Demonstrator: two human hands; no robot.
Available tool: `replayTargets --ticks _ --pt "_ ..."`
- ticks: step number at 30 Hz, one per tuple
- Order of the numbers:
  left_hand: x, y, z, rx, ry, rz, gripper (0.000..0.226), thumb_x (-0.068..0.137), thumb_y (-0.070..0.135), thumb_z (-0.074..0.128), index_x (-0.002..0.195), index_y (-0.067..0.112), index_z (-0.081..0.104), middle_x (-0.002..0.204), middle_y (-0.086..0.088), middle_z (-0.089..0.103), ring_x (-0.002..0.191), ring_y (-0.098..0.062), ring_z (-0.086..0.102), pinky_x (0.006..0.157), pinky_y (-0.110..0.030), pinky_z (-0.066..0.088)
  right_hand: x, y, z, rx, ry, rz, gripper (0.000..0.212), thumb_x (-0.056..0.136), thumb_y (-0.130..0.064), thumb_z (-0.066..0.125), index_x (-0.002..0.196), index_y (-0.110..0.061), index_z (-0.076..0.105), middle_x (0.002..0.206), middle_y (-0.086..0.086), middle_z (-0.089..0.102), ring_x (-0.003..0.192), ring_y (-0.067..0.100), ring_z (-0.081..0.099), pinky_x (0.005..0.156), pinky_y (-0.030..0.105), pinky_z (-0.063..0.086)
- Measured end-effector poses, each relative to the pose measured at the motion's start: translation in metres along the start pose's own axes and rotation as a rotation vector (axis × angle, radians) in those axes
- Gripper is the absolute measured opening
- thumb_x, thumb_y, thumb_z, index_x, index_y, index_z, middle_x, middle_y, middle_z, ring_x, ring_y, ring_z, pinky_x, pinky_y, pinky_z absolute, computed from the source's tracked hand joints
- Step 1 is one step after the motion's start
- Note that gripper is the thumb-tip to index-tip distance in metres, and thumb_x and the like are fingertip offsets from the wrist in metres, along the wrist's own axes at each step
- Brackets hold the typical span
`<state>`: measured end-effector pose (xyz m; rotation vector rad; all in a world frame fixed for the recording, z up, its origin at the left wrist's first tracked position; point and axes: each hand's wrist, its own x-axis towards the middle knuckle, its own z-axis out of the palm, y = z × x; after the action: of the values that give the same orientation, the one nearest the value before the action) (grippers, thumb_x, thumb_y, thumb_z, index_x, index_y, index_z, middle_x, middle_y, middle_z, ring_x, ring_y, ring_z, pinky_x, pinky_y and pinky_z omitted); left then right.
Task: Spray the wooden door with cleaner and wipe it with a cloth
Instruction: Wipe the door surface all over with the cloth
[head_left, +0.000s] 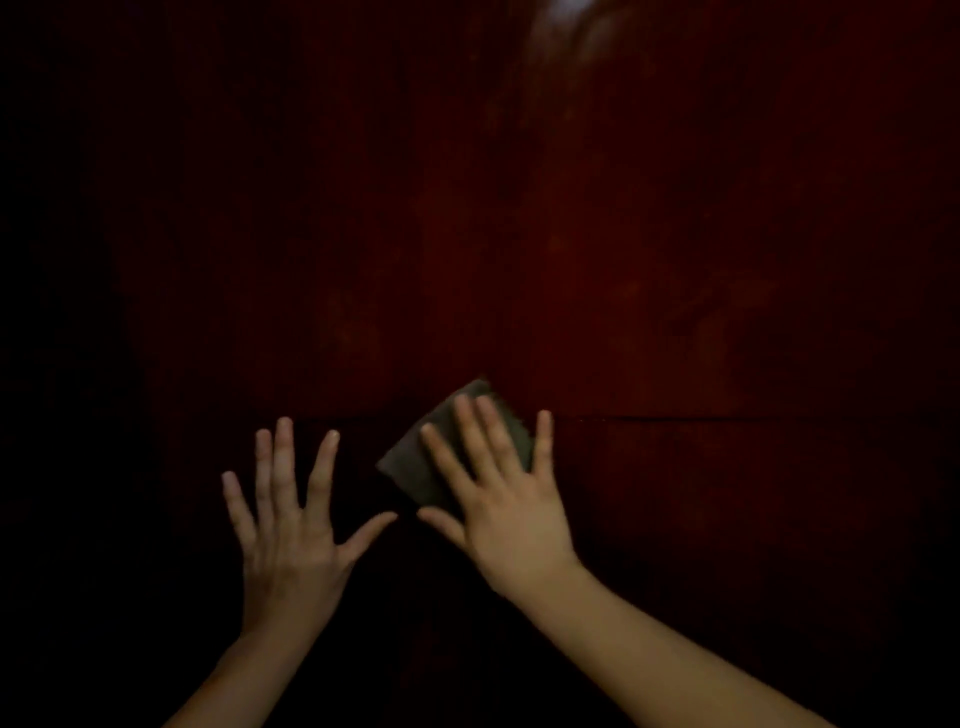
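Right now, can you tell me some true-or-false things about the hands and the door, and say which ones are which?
1. The right hand presses a cloth against the door with straight fingers. True.
2. The left hand holds a spray bottle. False: it holds nothing, its fingers are spread wide, and no bottle is in view.
3. The door is white. False: it is a dark reddish brown.
4. The cloth lies to the right of the left hand. True.
5. The cloth is bunched up in a fist. False: it lies flat under the right hand's open fingers.
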<state>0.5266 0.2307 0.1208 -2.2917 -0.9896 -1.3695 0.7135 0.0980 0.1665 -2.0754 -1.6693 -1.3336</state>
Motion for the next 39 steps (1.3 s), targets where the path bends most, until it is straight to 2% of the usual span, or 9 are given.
replayTargets --ticks 5,8,11,16,20,23,29,34,39 --pt "-0.012 -0.049 -0.006 -0.005 -0.06 -0.073 0.091 0.097 0.083 0.012 0.169 0.028 0.013 0.178 -0.014 -0.001 0.165 -0.029 0.0 0.122 -0.078 0.016 0.014 0.003 -0.013 -0.077 -0.012 -0.157 0.078 0.1 -0.07 0.032 0.164 -0.032 0.009 0.173 0.002 -0.005 0.159 0.02 -0.006 0.123 0.063 -0.006" --pt "-0.008 -0.053 -0.007 -0.065 -0.036 -0.15 0.086 0.099 0.08 0.01 0.169 0.029 0.013 0.178 -0.012 -0.005 0.165 -0.024 -0.007 0.123 -0.077 0.013 0.019 0.051 -0.026 -0.067 0.045 0.018 0.069 0.103 -0.064 0.031 0.163 -0.033 0.018 0.172 0.0 0.001 0.16 0.021 0.001 0.124 0.063 0.002" --pt "0.006 -0.046 -0.009 -0.07 -0.011 -0.078 0.083 0.102 0.076 0.012 0.169 0.027 0.015 0.178 -0.017 -0.005 0.165 -0.03 -0.007 0.124 -0.076 0.008 0.022 0.092 -0.046 -0.091 0.036 0.198 0.067 0.105 -0.057 0.024 0.164 -0.029 0.007 0.172 0.005 -0.004 0.159 0.026 -0.004 0.123 0.065 0.001" --pt "0.032 -0.024 -0.004 -0.116 -0.011 -0.171 0.08 0.104 0.075 0.011 0.17 0.033 -0.003 0.178 -0.014 -0.012 0.165 -0.03 -0.012 0.128 -0.068 0.001 0.026 0.073 -0.049 -0.024 0.014 0.295 0.074 0.104 -0.059 0.022 0.164 -0.023 -0.001 0.171 0.016 -0.011 0.158 0.035 -0.01 0.122 0.07 0.004" --pt "0.028 -0.029 -0.001 -0.157 0.028 -0.179 0.075 0.106 0.07 0.015 0.17 0.035 -0.002 0.177 -0.011 -0.015 0.164 -0.026 -0.014 0.13 -0.061 0.003 0.06 0.027 -0.05 -0.068 0.028 0.068 0.072 0.103 -0.06 0.027 0.164 -0.028 0.007 0.172 0.012 -0.004 0.159 0.033 -0.005 0.122 0.069 0.001" --pt "0.014 -0.041 -0.001 -0.311 0.104 -0.301 0.072 0.107 0.067 0.019 0.169 0.038 -0.004 0.178 -0.004 -0.016 0.163 -0.033 0.003 0.126 -0.062 0.022 0.088 -0.017 -0.052 -0.121 0.028 -0.108 0.072 0.102 -0.06 0.027 0.164 -0.028 0.009 0.172 0.011 -0.005 0.159 0.031 -0.005 0.122 0.069 -0.002" --pt "-0.008 -0.065 0.001 -0.461 0.157 -0.269 0.067 0.109 0.067 0.021 0.166 0.047 -0.008 0.177 0.009 -0.02 0.157 -0.029 0.016 0.116 -0.054 0.033 0.112 -0.078 -0.041 -0.202 0.0 -0.439 0.074 0.105 -0.059 0.028 0.164 -0.027 -0.004 0.171 0.01 -0.015 0.158 0.028 -0.013 0.124 0.064 -0.003" --pt "0.002 -0.041 0.003 -0.406 0.199 -0.316 0.066 0.109 0.065 0.02 0.167 0.045 -0.005 0.176 0.01 -0.02 0.159 -0.034 0.0 0.118 -0.061 0.02 0.126 -0.069 -0.052 -0.217 0.013 -0.507 0.072 0.105 -0.062 0.025 0.164 -0.031 -0.003 0.172 0.006 -0.014 0.158 0.025 -0.015 0.125 0.06 -0.009" --pt "0.027 -0.019 0.009 -0.26 0.247 -0.17 0.07 0.112 0.056 0.023 0.17 0.029 -0.005 0.177 -0.007 -0.011 0.165 -0.025 -0.009 0.132 -0.054 0.006 0.11 -0.033 -0.062 -0.109 0.038 -0.258 0.071 0.105 -0.062 0.026 0.164 -0.033 -0.001 0.172 0.001 -0.011 0.159 0.025 -0.011 0.124 0.063 0.0"
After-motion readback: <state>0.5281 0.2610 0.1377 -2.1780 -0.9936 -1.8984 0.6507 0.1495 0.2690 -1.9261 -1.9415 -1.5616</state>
